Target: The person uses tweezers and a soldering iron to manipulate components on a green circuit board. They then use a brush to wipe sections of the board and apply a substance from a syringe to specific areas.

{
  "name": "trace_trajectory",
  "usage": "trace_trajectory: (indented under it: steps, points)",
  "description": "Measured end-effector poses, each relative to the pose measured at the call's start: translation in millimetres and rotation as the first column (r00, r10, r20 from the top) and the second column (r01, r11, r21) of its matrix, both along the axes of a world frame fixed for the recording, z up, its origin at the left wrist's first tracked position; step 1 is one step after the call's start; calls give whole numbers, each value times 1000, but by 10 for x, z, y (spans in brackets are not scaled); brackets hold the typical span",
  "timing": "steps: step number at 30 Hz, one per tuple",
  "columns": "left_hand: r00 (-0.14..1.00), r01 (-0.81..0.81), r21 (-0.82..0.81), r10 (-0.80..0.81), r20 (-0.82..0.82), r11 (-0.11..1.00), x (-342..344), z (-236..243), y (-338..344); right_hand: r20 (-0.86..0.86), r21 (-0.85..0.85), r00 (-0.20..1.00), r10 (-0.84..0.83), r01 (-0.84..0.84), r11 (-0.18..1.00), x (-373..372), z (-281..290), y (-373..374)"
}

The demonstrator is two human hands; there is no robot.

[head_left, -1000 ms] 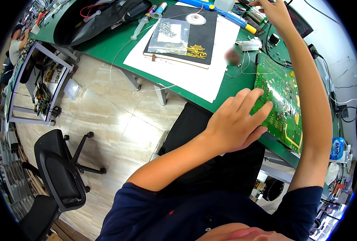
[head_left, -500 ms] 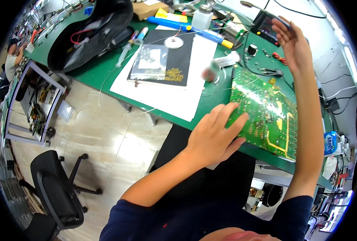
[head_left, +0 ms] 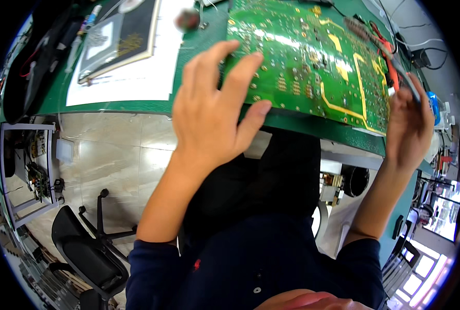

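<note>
A large green circuit board lies solder side up on the green table, reaching its near edge. My left hand rests on the board's near left corner, fingers spread across the top and thumb along the edge. My right hand is at the board's right end, closed around a thin grey rod-like tool whose tip points up over the board's far right corner. A red-handled tool lies just beyond that corner.
A black book lies on white paper left of the board. A black bag sits at the far left. On the floor stand a black office chair and a metal rack of boards. Cables and a blue object crowd the right.
My right hand came down from the far side of the table to the board's right end and now holds the thin tool. My left hand stayed on the board. The view moved closer.
</note>
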State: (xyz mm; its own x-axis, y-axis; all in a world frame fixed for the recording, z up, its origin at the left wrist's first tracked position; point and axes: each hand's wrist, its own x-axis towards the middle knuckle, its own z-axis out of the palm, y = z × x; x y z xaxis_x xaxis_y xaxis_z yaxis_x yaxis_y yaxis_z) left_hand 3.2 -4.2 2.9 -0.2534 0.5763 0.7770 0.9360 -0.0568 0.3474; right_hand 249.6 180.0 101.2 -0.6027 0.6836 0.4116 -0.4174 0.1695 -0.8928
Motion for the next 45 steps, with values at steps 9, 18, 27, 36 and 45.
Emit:
trace_trajectory:
  steps: [9, 18, 27, 36, 45]
  points:
    - [1000, 5, -26, -6, -23, 1000, 32, -16, 22, 150, 665, 828, -540, 320, 675, 167, -464, -1057]
    - [970, 106, 122, -75, -232, 987, -110, -108, 144, 185, 840, 886, -426, 83, 536, 52, -340, -1010]
    - [960, 109, 135, -69, -273, 985, -168, -137, 159, 172, 883, 891, -420, 50, 467, 48, -315, -1015]
    - [985, 40, 61, -29, -168, 997, -69, -86, 105, 151, 890, 892, -427, 66, 452, -13, -318, -1028]
    - [975, 68, 90, -47, -219, 994, -125, -134, 128, 163, 894, 868, -469, 71, 442, -66, -342, -1049]
